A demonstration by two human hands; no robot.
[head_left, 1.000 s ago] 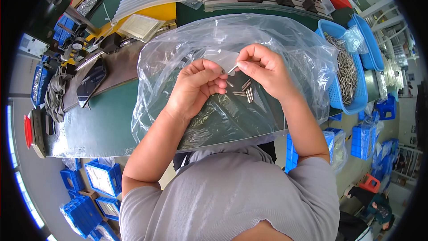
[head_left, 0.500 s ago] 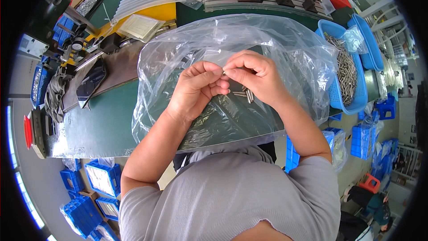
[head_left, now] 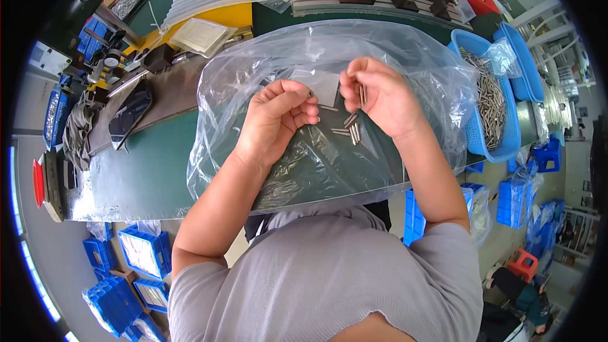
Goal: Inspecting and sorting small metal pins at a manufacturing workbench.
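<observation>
Right hand [head_left: 380, 98] pinches metal pins [head_left: 361, 94]; left hand [head_left: 278, 120] curled, grip unclear. Loose pins [head_left: 347, 128] on clear plastic bag [head_left: 405, 50] may roll off.

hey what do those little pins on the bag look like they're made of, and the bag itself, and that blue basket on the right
Pins: likely bare metal, steel perhaps; grey, slim, with a dull shine. The right hand pinches a few in its fingers.
Bag: thin clear plastic film; see-through, crinkled, glossy where light catches it.
Basket: moulded blue plastic, matte, with a perforated wall; it holds more grey pins.
</observation>
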